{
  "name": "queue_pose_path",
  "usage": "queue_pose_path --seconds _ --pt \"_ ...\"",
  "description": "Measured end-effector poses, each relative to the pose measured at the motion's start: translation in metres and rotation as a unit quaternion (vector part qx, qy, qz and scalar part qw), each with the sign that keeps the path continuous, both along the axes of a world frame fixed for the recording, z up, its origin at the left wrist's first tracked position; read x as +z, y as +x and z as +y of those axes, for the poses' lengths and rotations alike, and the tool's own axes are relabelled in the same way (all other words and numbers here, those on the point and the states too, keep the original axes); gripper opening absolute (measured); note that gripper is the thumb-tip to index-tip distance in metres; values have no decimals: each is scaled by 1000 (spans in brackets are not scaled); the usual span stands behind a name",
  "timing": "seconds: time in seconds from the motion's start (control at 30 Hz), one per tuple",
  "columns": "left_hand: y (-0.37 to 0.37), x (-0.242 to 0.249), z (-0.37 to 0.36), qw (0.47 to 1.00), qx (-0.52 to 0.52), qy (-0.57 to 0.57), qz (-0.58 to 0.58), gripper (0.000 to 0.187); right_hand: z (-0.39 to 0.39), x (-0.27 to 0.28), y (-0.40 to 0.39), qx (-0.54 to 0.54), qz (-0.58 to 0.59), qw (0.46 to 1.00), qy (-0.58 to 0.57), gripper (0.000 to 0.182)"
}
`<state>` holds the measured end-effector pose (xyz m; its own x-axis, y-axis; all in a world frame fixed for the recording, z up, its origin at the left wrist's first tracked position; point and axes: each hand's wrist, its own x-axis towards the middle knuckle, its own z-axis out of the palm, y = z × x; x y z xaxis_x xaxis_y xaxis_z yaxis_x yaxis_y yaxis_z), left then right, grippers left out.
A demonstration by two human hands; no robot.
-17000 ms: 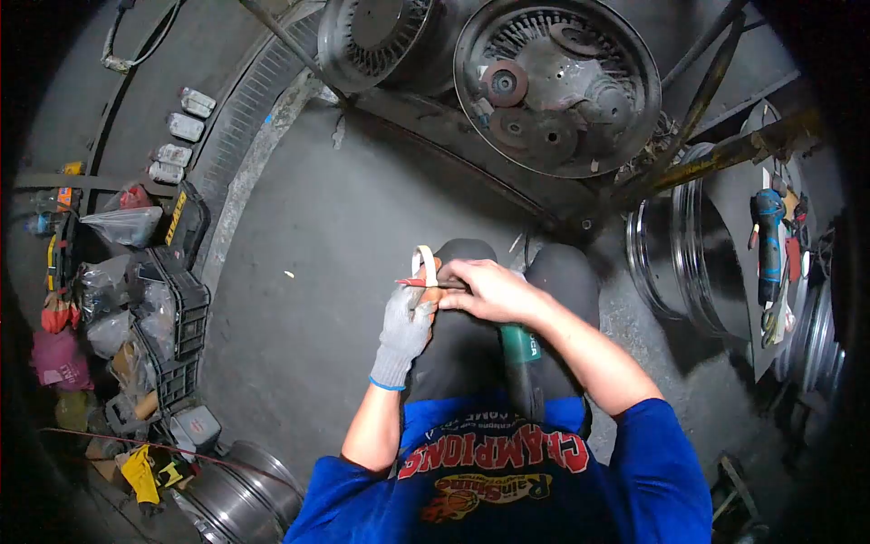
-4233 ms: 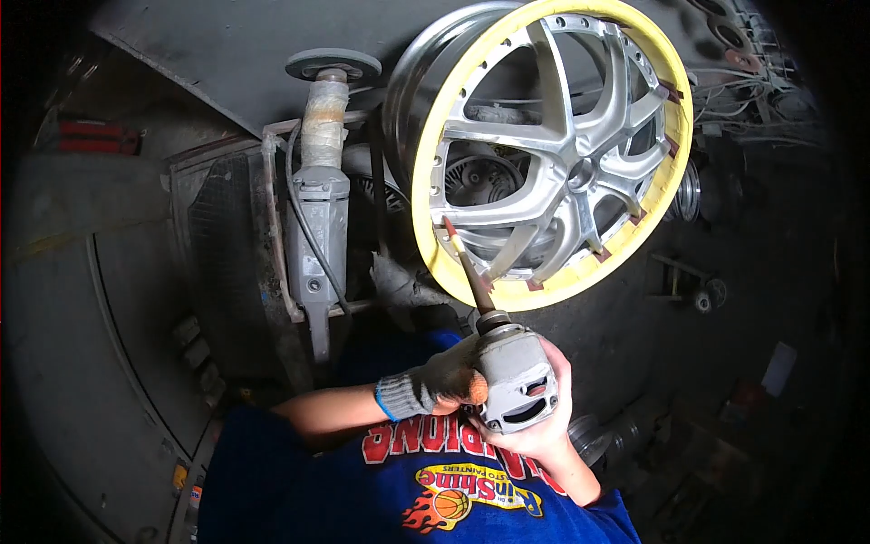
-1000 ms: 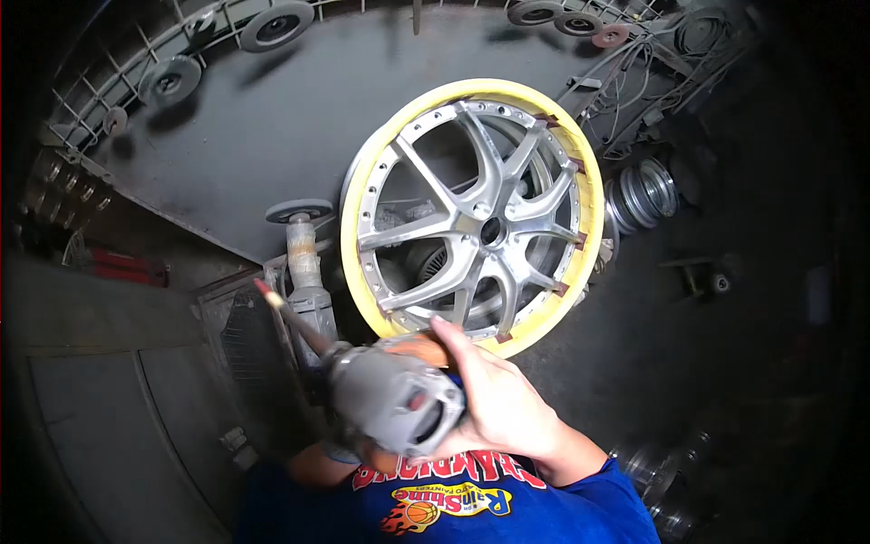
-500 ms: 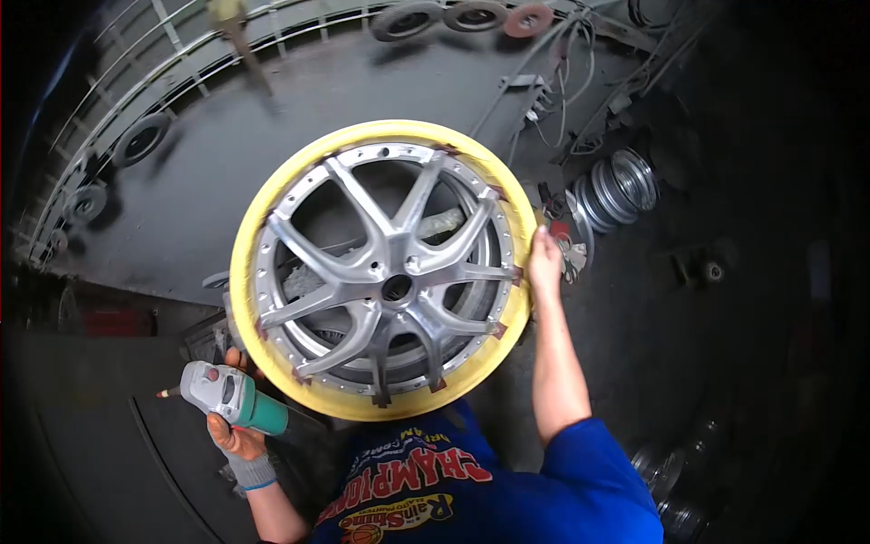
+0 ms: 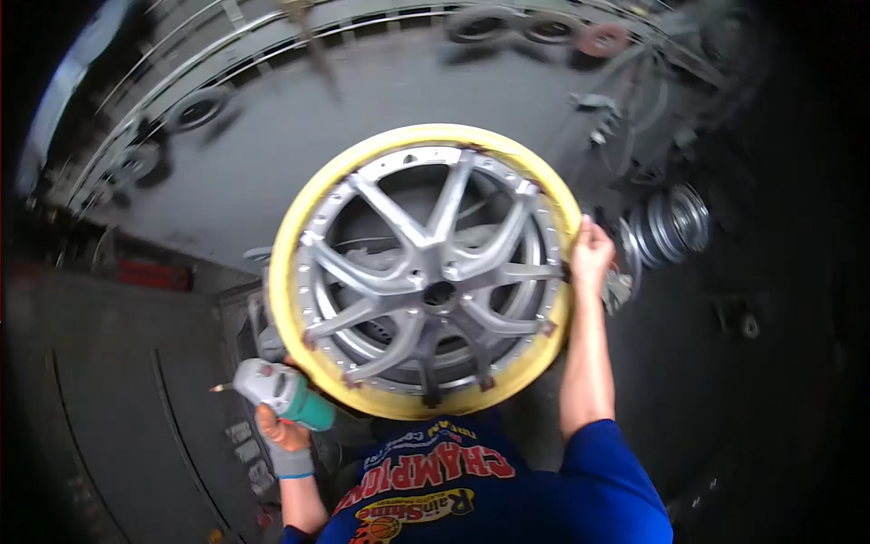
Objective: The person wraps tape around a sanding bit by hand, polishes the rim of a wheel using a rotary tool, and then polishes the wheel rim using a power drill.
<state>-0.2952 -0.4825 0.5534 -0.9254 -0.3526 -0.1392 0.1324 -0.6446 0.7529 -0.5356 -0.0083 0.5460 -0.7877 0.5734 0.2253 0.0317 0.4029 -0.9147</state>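
Observation:
A silver multi-spoke wheel rim point(image 5: 426, 234) with yellow covering round its outer edge is held up in front of my chest. My right hand point(image 5: 593, 249) is bare and grips the yellow edge on the right side. My left hand point(image 5: 283, 430), in a grey and orange glove, is wrapped round a grey and green power tool point(image 5: 310, 408) with a pointed bit, beside the rim's lower left edge. The fingers behind the tool and the rim are partly hidden.
Stacked metal rims point(image 5: 669, 225) stand at the right. Abrasive discs point(image 5: 480, 25) hang along a rail at the top, with cables point(image 5: 634, 109) beside them. A red object point(image 5: 154, 275) is at the left. Behind the rim is a grey surface point(image 5: 362, 91).
The rim, both hands and the tool appear further right in the view. The background has shifted right and down too, with some blur. Both holds are unchanged.

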Motion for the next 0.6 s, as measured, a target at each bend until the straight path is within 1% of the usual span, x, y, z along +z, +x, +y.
queue_pose_path --seconds 0.03,0.1,0.17,0.2,0.23,0.27,0.3,0.37,0.4,0.43,0.47,0.5,0.53,0.57,0.6 --pt "1 -2 1 1000 1 30 2 72 -1 2 -11 11 12 1000 25 39" --pt "6 -15 -1 999 -26 33 33 69 7 -10 -29 25 34 996 76 40" --pt "6 -17 -1 998 -33 -2 45 67 6 5 -28 54 -30 997 38 40" --pt "14 -25 -6 999 -9 -51 0 70 7 12 -28 37 -78 991 104 38" --pt "12 -26 -3 999 -10 -46 7 70 9 14 -20 13 -14 981 195 33" --pt "8 -28 -2 999 -22 -27 28 72 8 20 -14 -4 40 957 286 31" --pt "4 -29 -1 998 -32 -12 50 73 -12 46 -1 -21 96 924 371 30" --pt "10 -30 -9 997 -27 0 72 75 -72 85 30 85 137 944 288 27" --pt "13 -34 -17 991 -77 15 107 77 -104 102 58 170 19 963 208 23" --pt "16 -32 -23 991 -99 20 89 78 -126 101 80 335 22 929 155 21" --pt "19 -30 -29 990 -121 26 72 79 -153 104 108 446 -13 885 136 23" --pt "21 -29 -35 988 -142 31 54 80 -185 119 130 563 -110 815 85 29" --pt "23 -14 -34 983 -174 35 37 79 -208 110 144 655 -105 739 119 42" --pt "21 0 -26 980 -197 15 38 79 -228 106 163 684 -165 707 67 57" --pt "18 16 -18 974 -217 -22 54 78 -244 92 177 707 -145 691 39 71"
